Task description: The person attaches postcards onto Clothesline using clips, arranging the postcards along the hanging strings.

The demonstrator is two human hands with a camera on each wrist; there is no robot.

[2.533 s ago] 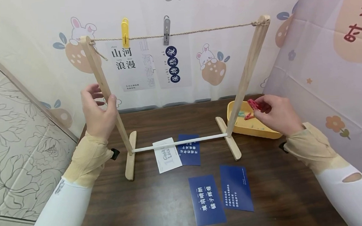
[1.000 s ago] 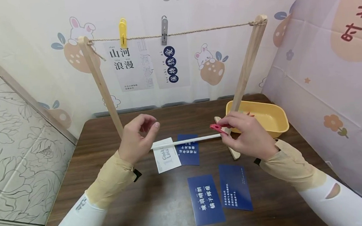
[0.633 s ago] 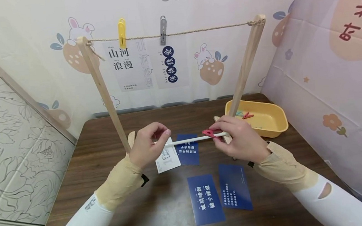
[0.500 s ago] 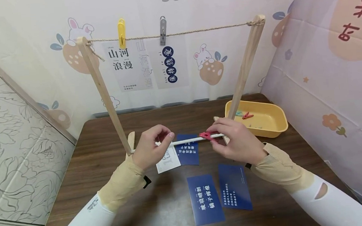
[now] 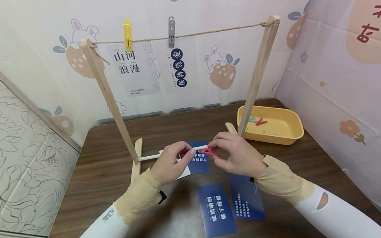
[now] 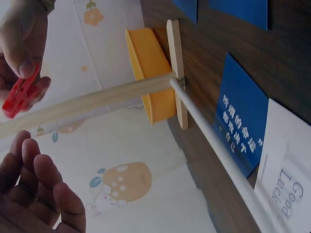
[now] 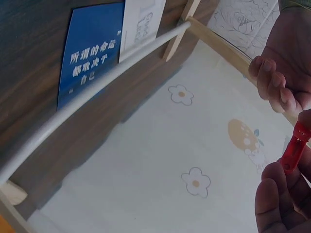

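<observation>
In the head view my right hand (image 5: 237, 154) pinches a red clothespin (image 5: 207, 151) between thumb and fingers. The left wrist view shows that red clothespin (image 6: 20, 92) pointing towards my left hand (image 6: 36, 189), whose fingers are loosely bent and hold nothing. A narrow gap parts the left fingertips from the clothespin. Seen from the head, my left hand (image 5: 173, 163) hovers above a white card (image 5: 184, 173) and partly hides it, beside a blue card (image 5: 200, 165). Both hands are in front of the wooden rack's white crossbar (image 5: 148, 157).
A twine line (image 5: 218, 31) spans the rack posts. On it, a yellow clothespin (image 5: 128, 35) and a grey clothespin (image 5: 171, 32) each hold a hanging card. Two blue cards lie in front, one lettered (image 5: 217, 210). A yellow basin (image 5: 289, 124) with small clothespins stands behind the right post.
My right hand has carried the red clothespin from beside the basin leftward to the middle. My left hand has left the left post and moved right, towards the clothespin.
</observation>
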